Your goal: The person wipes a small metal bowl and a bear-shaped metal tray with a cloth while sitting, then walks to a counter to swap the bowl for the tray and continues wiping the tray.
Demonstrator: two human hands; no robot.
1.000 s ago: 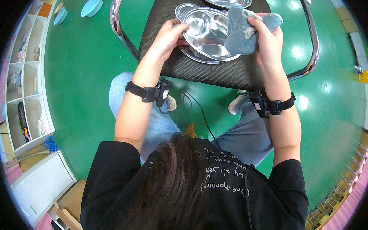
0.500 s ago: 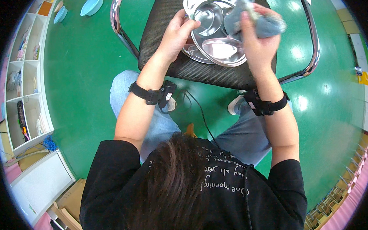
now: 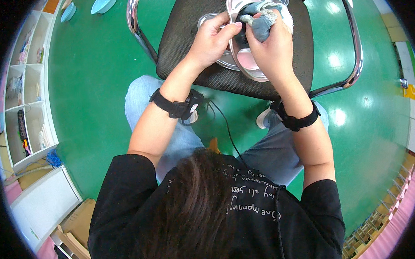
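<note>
Green glossy floor point(image 3: 101, 87) filled most of the view, with a white shelf unit point(image 3: 25, 90) standing along the person's left side and two pale blue dishes point(image 3: 103, 2) lying on the floor well apart from the work. Just in front of the person's knees stood one black chair point(image 3: 191, 43) with a chrome tube frame point(image 3: 351, 56), and its mesh seat served as the work surface.

One steel tray point(image 3: 246, 64) with pressed compartments was tipped up on edge above the seat, seemingly so that its inner face turned toward the person and could be reached. The left hand point(image 3: 211, 40) was closed around the tray's left rim, fingers curled over the edge, steadying it. The right hand point(image 3: 271, 47) was clenched on a bunched grey cloth point(image 3: 261, 25) and pressed it against the tray's upper compartments (the grip looked firm, thumb toward the tray). At least one more steel tray point(image 3: 208, 21) lay flat on the seat behind the left hand, and another rim showed at the top edge; how many were stacked there could not be told.

Counted: two hands, each with one black wrist strap point(image 3: 177, 107); one cloth; one tray held; one chair; two blue dishes. A thin dark cable point(image 3: 225, 129) ran from the left strap down toward the person's black shirt point(image 3: 247, 210).
</note>
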